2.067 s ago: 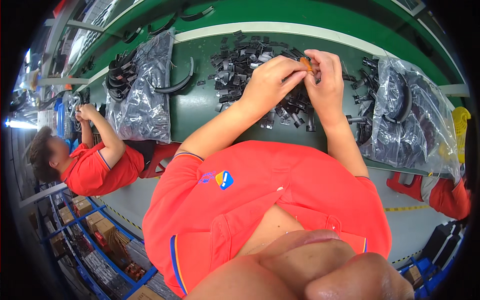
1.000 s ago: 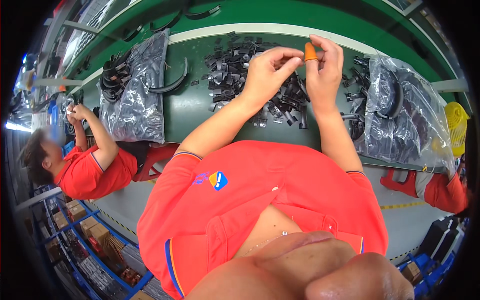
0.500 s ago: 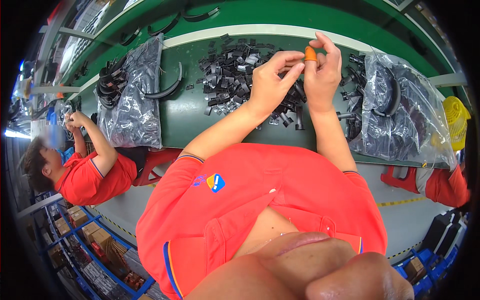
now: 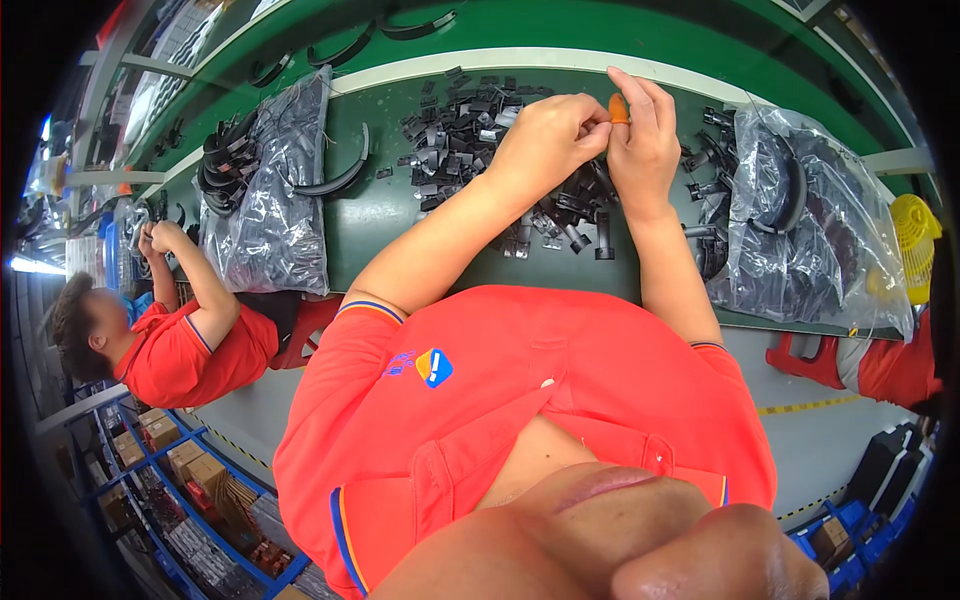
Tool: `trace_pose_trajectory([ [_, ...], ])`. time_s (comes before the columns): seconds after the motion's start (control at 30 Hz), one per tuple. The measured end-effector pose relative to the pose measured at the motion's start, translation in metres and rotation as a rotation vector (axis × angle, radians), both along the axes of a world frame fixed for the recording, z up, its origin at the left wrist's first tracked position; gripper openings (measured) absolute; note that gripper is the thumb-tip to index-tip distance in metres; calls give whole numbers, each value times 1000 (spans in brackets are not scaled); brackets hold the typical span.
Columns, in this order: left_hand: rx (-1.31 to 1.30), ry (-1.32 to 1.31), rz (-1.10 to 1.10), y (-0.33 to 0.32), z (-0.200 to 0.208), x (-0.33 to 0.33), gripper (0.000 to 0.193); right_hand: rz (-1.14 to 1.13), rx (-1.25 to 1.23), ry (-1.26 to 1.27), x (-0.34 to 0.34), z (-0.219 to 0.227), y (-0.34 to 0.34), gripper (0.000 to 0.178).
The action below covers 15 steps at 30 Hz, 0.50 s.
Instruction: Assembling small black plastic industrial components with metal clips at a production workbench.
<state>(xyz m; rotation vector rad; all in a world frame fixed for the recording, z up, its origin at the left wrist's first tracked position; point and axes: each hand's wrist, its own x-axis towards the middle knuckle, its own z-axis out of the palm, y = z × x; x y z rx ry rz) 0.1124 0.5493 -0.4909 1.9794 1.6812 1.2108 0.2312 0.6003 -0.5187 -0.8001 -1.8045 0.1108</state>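
Note:
Above the green worktable (image 4: 385, 225), my two hands meet at the fingertips. My left hand (image 4: 555, 130) is closed, its thumb and fingers pinched against my right fingertips. My right hand (image 4: 643, 150) has an orange finger cot (image 4: 619, 108) on one digit. Two of its fingers point up while the others bend inward toward the left hand. Anything between the fingertips is too small or hidden to make out. Below and behind the hands lies a loose pile of small black plastic clips (image 4: 450, 140). Several longer black pieces (image 4: 603, 235) lie at its near right side.
Clear plastic bags of dark parts lie left (image 4: 275, 210) and right (image 4: 800, 230), with black curved bands (image 4: 345, 175) about them. A yellow basket (image 4: 912, 245) stands far right. A co-worker (image 4: 190, 335) in red works at left. A pale rail (image 4: 480, 62) borders the table's far side.
My left hand has rolled over and its thumb has curled in, tightening the pinch. The raised fingers of my right hand have drawn closer together and shifted slightly left.

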Motion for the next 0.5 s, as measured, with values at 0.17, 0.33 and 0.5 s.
trace_pose_trajectory([
  [0.17, 121, -129, 22, -1, -8, 2, 9, 83, -51, 72, 2, 5, -1, 51],
  [0.33, 283, -22, 16, -2, -6, 3, 10, 39, 41, 58, 3, 7, 2, 55],
  [0.5, 256, 97, 31, 2, -8, -1, 9, 46, 41, 38, 1, 2, 5, 54],
])
